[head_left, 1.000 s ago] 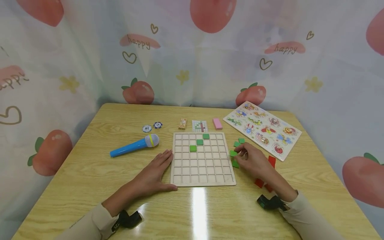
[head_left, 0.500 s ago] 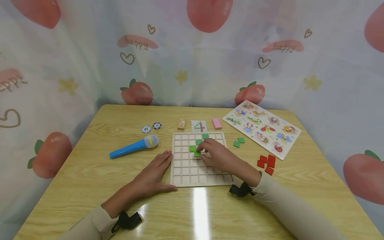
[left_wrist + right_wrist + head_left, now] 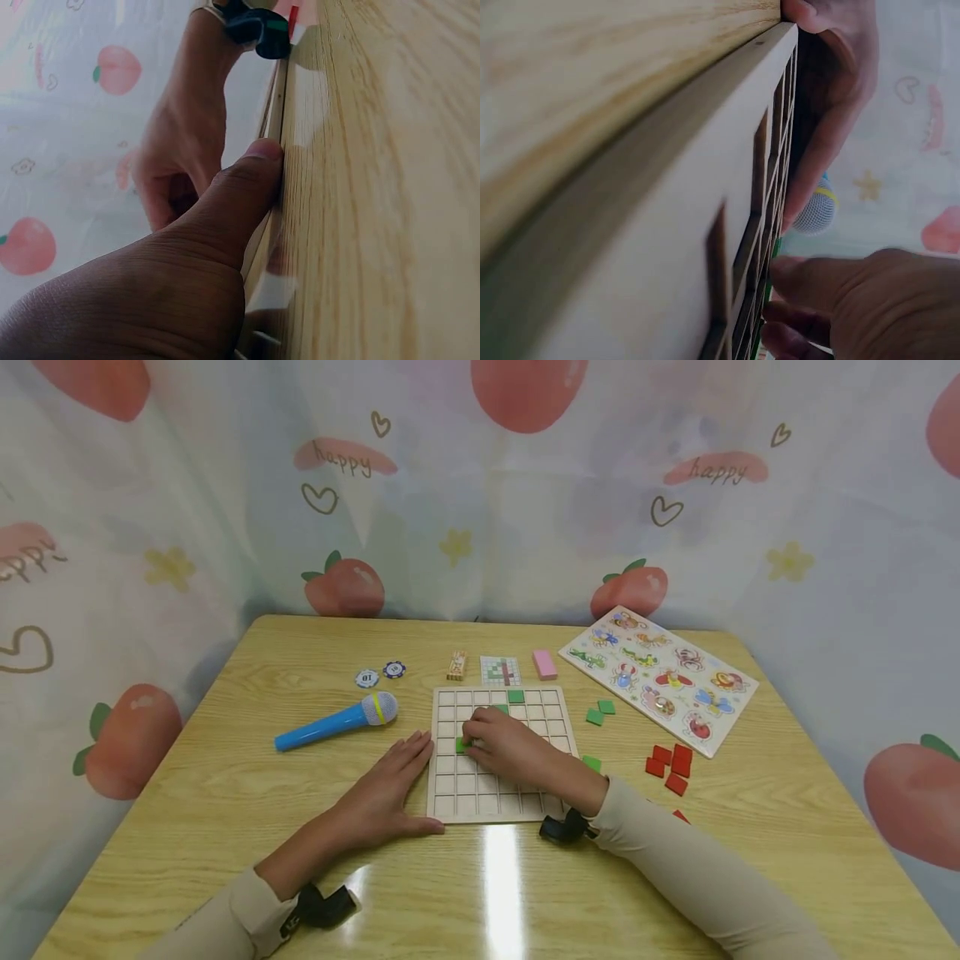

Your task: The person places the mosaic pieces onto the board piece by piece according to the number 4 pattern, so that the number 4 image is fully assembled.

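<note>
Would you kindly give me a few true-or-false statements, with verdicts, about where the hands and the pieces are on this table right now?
1. The right hand is over the grid board. True.
2. The left hand grips the toy microphone. False: it lies flat against the board's left edge.
3. The red tiles sit right of the board. True.
4. The pink block lies inside the board. False: it lies beyond the far edge.
5. A green tile shows at the right fingertips. True.

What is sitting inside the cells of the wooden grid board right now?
On the grid board, one green tile sits in the top row. The right hand pinches another green tile at the left columns. Its fingers cover the cells beneath, so any tiles there are hidden.
</note>
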{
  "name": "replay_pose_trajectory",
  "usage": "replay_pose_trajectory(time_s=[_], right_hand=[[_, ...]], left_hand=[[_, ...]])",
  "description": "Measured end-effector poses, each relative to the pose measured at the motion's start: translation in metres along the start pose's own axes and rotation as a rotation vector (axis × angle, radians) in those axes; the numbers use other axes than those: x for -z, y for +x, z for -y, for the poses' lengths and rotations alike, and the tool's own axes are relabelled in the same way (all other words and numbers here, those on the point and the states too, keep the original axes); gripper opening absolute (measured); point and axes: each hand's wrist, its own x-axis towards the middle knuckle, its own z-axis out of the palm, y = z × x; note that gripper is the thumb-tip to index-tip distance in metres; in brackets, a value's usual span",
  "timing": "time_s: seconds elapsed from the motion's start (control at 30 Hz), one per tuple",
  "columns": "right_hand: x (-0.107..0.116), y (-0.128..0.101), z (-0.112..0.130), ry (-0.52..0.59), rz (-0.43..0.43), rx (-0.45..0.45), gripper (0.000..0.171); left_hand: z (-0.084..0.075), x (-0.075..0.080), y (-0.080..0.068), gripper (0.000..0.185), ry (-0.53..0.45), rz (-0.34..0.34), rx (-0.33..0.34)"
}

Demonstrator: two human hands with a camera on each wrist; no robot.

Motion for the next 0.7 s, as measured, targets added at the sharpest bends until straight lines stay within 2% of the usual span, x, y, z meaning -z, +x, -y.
replay_pose_trajectory(time_s=[0.13,0.27,0.37,0.43,0.57,0.7], right_hand=[[-0.001,0.001,-0.001,-0.012,0.003,0.018,0.009],[0.005,-0.005,-0.002,-0.013,0.003,-0.006,0.007],[0.018,-0.018,-0.007,-0.006,-0.048,-0.052,0.012],[0.031,-0.03,-0.016,0.004,-0.117,-0.086,0.016],[0.059,-0.059,-0.046,0.058,-0.264,-0.229,0.018],[0.073,-0.082,-0.079,0.142,-0.371,-0.441,0.022]], left_hand=[[0.0,-0.001,0.001,0.123,-0.009,0.006,0.009],[-0.001,-0.002,0.003,0.123,-0.022,0.0,0.008],[-0.002,-0.003,0.005,0.123,-0.021,-0.009,-0.002],[-0.004,-0.002,0.007,0.123,-0.01,-0.01,-0.007],[-0.005,-0.001,0.006,0.124,0.013,-0.002,0.001],[-0.005,0.0,0.002,0.125,0.034,-0.001,0.017]])
